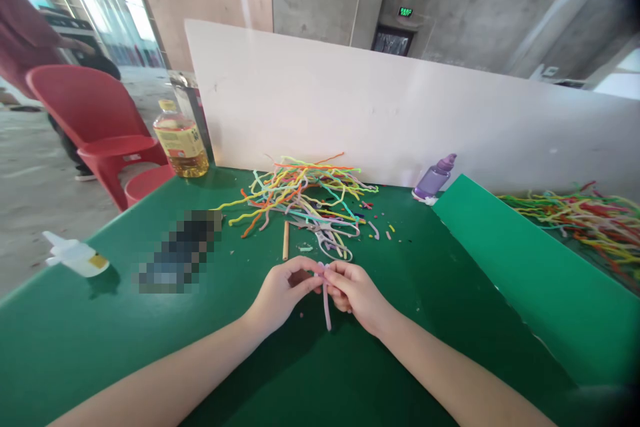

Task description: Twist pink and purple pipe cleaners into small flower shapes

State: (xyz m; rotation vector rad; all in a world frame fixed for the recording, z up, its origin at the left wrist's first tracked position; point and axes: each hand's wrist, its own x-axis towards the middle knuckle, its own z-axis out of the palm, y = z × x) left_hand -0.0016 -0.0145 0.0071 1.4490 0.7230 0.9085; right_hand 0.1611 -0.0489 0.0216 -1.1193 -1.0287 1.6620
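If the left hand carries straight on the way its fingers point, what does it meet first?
Most likely the right hand: its fingertips face those of the left hand at the pink strip. Whether they already touch is unclear.

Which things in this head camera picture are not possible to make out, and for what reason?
All in the head view:
- Upper end of the pink strip: hidden by the fingers of the left hand and right hand.
- Dark object: blurred by pixelation.
- Oil bottle: label print too small.
- Right pile of strips: partly behind the green board.
- Person: head cut off by left edge.
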